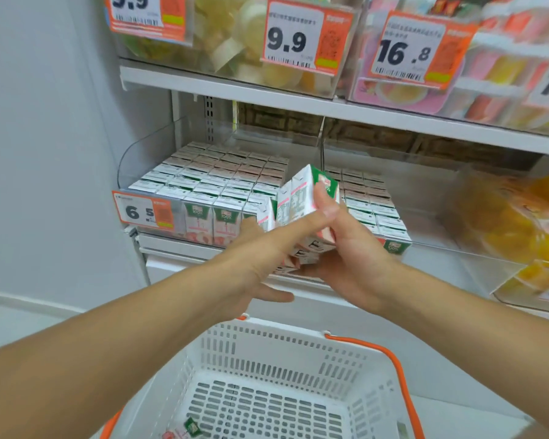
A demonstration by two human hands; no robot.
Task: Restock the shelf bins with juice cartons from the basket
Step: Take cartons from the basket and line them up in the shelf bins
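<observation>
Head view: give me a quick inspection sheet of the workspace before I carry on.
Surface: shelf holding clear bins.
Job's things: left bin nearly full of juice cartons; right bin partly filled; basket nearly empty, one carton left at the bottom.
Clutter: nothing seen.
Grips: left hand and right hand together hold a carton bundle in front of the bins.
Cables: nothing seen.
Surroundings: price tags, jelly cups above, wall at left.

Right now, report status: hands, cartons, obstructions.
Both hands, left and right, gripping green-and-white juice cartons before left clear plastic bin. White basket nearly empty. No obstruction seen.
</observation>
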